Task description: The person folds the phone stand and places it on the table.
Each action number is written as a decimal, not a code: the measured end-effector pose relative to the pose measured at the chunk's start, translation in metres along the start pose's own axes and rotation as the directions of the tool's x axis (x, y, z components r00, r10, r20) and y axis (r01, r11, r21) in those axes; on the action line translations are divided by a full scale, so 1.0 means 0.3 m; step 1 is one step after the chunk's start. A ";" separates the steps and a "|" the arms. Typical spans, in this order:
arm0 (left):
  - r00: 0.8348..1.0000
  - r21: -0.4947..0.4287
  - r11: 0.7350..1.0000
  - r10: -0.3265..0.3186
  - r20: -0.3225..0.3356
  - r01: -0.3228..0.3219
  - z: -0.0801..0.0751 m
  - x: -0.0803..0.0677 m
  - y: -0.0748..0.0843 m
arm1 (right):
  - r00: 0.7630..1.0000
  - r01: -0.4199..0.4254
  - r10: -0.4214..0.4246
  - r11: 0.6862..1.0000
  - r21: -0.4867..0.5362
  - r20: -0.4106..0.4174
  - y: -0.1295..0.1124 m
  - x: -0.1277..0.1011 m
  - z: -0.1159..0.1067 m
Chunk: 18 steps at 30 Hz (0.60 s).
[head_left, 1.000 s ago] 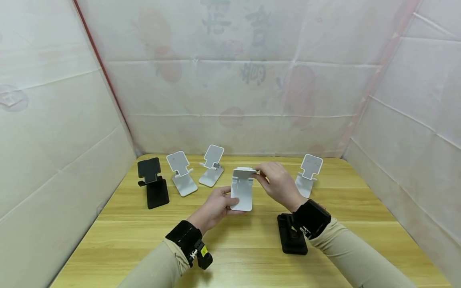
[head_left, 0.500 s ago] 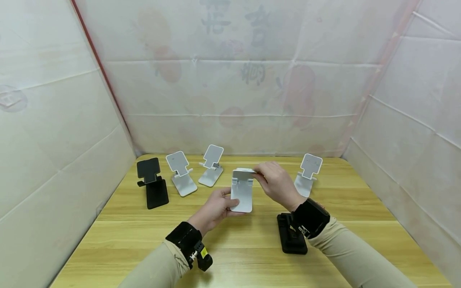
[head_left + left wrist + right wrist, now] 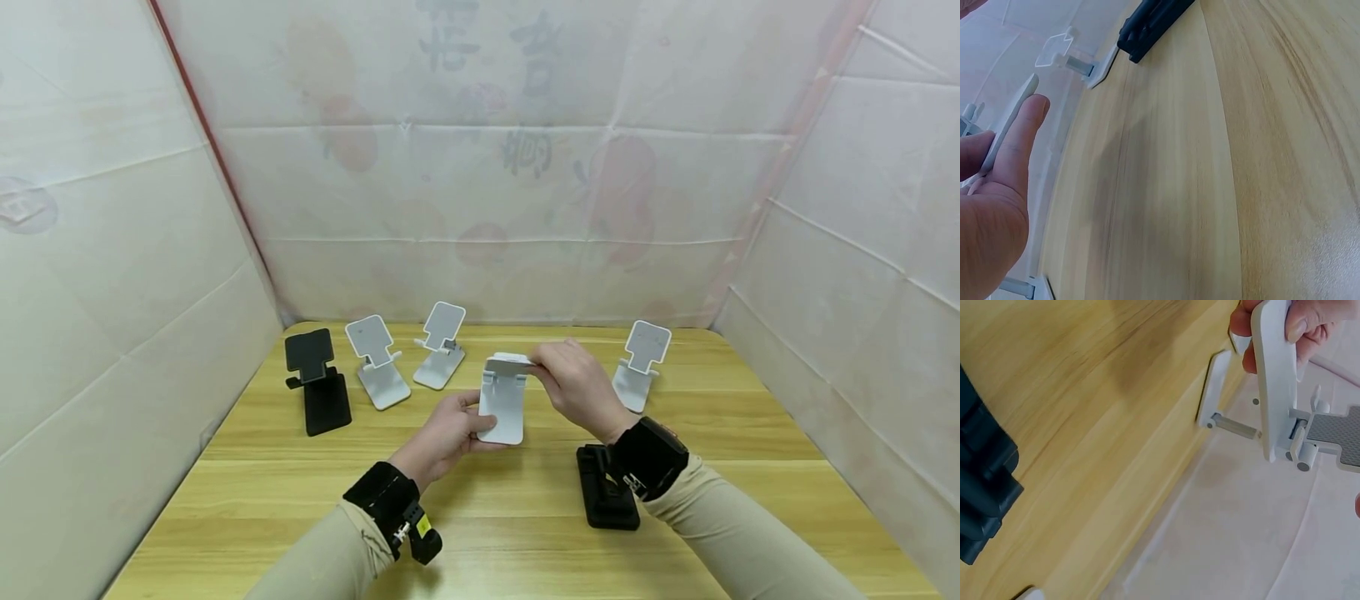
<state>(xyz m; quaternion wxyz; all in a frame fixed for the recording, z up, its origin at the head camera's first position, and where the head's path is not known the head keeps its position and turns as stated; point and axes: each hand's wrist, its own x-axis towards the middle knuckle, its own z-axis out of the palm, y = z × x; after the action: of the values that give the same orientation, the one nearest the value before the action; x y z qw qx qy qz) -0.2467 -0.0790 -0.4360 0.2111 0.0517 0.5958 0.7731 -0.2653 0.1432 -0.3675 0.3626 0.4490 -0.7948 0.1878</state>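
At lower centre of the head view, above the wooden counter (image 3: 247, 500), two hands work a white stand (image 3: 503, 406) held clear of the surface. The left hand (image 3: 448, 435) grips the stand's base plate from below and the left, thumb on one face and fingers on the other, as the left wrist view shows with the plate's edge (image 3: 1009, 128) lying along a straight finger. The right hand (image 3: 573, 385), wrist bent down, pinches the hinged top plate (image 3: 510, 362) between thumb and fingertips; the right wrist view shows that plate swung out on its small hinge (image 3: 1300, 447).

The risks, judged from this grip: the stand rests only in fingertip holds, so a stiff hinge giving way suddenly could twist it out of the left hand and drop it onto the counter. A fingertip near the hinge could also be nipped as the plates fold. The right forearm hangs just over a folded black stand (image 3: 606, 492) at lower right, and a lowered wrist could knock it.

Further back, in mid frame, stand the opened ones: a black stand (image 3: 321, 385) at left, two white stands (image 3: 378, 362) (image 3: 442, 347) beside it, and another white stand (image 3: 641, 362) at right, close behind the right hand, where a backward sweep could tip it.
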 end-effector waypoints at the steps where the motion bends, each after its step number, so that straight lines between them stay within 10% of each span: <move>1: 1.000 0.000 1.000 0.001 0.002 -0.001 0.001 0.000 0.000 | 1.000 0.003 -0.003 1.000 -0.006 -0.001 0.000 -0.002 0.000; 18: 1.000 -0.011 1.000 -0.012 0.006 0.012 0.012 -0.006 -0.002 | 0.998 0.047 -0.048 0.998 -0.032 -0.029 0.000 -0.022 -0.001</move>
<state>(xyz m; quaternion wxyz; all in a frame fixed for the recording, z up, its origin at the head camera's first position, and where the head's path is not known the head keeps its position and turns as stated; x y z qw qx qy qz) -0.2436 -0.0765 -0.4353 0.2178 0.0495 0.5911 0.7750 -0.2629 0.1472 -0.3721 0.3859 0.4591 -0.7812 0.1732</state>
